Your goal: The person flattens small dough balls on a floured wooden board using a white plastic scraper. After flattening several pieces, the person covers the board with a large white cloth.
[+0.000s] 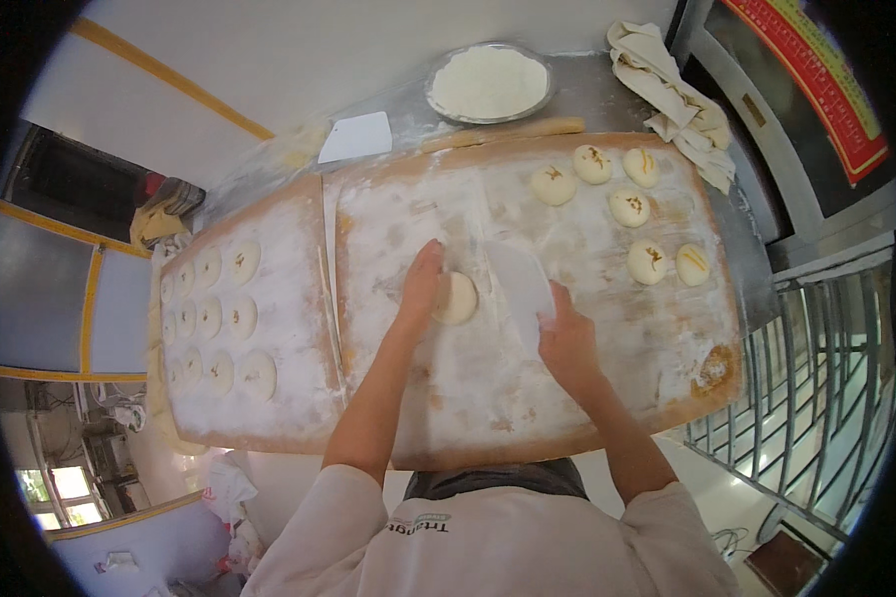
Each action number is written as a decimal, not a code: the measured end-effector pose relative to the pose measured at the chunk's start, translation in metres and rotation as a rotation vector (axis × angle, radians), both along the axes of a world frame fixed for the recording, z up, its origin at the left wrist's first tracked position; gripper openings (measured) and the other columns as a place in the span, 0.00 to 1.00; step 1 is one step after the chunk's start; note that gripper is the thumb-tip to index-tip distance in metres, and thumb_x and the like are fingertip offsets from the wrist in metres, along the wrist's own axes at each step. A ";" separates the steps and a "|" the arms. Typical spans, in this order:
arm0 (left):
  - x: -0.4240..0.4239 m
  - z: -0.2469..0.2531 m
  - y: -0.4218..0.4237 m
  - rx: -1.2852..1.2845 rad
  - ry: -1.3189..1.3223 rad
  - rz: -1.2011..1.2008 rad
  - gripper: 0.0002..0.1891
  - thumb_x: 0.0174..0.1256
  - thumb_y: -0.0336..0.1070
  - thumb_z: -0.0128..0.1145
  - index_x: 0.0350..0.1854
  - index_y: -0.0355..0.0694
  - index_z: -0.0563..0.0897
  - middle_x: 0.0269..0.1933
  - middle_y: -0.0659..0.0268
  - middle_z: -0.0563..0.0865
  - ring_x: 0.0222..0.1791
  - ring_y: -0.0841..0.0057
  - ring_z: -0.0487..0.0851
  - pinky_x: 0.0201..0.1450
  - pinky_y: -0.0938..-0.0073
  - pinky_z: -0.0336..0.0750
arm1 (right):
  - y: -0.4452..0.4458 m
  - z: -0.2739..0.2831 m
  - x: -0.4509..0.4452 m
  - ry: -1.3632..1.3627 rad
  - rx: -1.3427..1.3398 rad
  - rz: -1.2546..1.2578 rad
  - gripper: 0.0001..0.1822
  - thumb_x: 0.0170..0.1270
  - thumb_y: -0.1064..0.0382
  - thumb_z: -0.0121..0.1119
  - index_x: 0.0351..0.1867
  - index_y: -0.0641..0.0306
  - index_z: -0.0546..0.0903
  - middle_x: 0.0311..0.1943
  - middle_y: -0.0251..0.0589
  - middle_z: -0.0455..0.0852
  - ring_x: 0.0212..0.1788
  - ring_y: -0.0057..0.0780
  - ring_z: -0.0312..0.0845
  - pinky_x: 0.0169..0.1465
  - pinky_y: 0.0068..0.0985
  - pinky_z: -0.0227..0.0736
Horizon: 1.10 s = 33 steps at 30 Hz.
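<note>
On the floured wooden board (448, 403), my left hand (424, 287) rests against the left side of a round, pale piece of dough (458, 298). Whether its fingers grip the dough or only touch it cannot be told. My right hand (567, 328) holds a white plastic dough scraper (521, 287) by its right edge, a little to the right of the dough. Several dough buns with brown or yellow marks on top, such as one bun (646, 261), sit towards the right end. More flattened dough rounds (243, 317) stand in rows on the left board.
Behind the boards are a metal bowl of flour (490, 83), a wooden rolling pin (504, 134) and another white scraper (355, 137). A cream cloth (668, 89) lies at the back right. Metal bars (806, 388) stand beyond the right edge.
</note>
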<state>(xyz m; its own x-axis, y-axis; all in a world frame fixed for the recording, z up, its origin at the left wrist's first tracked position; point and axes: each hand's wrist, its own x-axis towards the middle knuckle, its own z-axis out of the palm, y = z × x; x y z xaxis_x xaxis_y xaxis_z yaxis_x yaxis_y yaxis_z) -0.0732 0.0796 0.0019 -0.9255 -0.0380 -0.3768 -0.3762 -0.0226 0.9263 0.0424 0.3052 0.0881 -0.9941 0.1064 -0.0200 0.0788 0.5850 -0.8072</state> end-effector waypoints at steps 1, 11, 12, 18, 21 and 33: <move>0.001 -0.007 -0.001 -0.139 0.063 -0.068 0.30 0.72 0.51 0.49 0.68 0.36 0.68 0.68 0.56 0.71 0.71 0.63 0.64 0.71 0.62 0.59 | 0.002 0.008 0.001 -0.053 0.012 -0.026 0.25 0.60 0.73 0.56 0.60 0.62 0.70 0.44 0.59 0.83 0.44 0.58 0.81 0.45 0.40 0.77; 0.016 0.023 0.047 -1.405 0.608 -0.811 0.38 0.68 0.60 0.49 0.75 0.46 0.57 0.75 0.55 0.58 0.77 0.53 0.49 0.71 0.35 0.44 | 0.057 -0.039 0.072 -0.101 -0.457 -0.330 0.24 0.55 0.74 0.61 0.56 0.67 0.73 0.44 0.45 0.83 0.47 0.35 0.79 0.51 0.30 0.73; 0.011 0.024 0.048 -1.415 0.599 -0.815 0.38 0.68 0.60 0.49 0.75 0.47 0.57 0.75 0.55 0.57 0.77 0.53 0.48 0.72 0.35 0.44 | 0.058 -0.037 0.080 -0.134 -0.557 -0.373 0.24 0.54 0.74 0.61 0.55 0.69 0.74 0.45 0.43 0.83 0.47 0.32 0.78 0.51 0.29 0.73; 0.019 0.018 0.053 -1.337 0.896 -0.772 0.37 0.68 0.63 0.45 0.75 0.49 0.58 0.76 0.57 0.57 0.77 0.54 0.48 0.72 0.35 0.40 | 0.050 -0.043 0.117 -0.211 -0.741 -0.537 0.20 0.57 0.75 0.62 0.52 0.70 0.74 0.46 0.41 0.82 0.48 0.28 0.77 0.53 0.27 0.72; 0.028 0.017 0.053 -1.324 0.810 -0.912 0.37 0.68 0.58 0.47 0.75 0.49 0.56 0.77 0.57 0.54 0.78 0.54 0.46 0.73 0.36 0.41 | 0.049 -0.046 0.128 -0.210 -0.779 -0.547 0.20 0.58 0.75 0.61 0.53 0.70 0.74 0.46 0.41 0.82 0.48 0.28 0.78 0.53 0.27 0.73; -0.003 0.020 0.063 -1.299 0.886 -0.589 0.33 0.69 0.51 0.50 0.73 0.43 0.61 0.74 0.54 0.60 0.76 0.53 0.52 0.71 0.33 0.45 | 0.041 -0.092 0.145 -0.265 -0.828 -0.592 0.21 0.59 0.74 0.60 0.55 0.71 0.73 0.48 0.43 0.83 0.48 0.28 0.79 0.52 0.26 0.74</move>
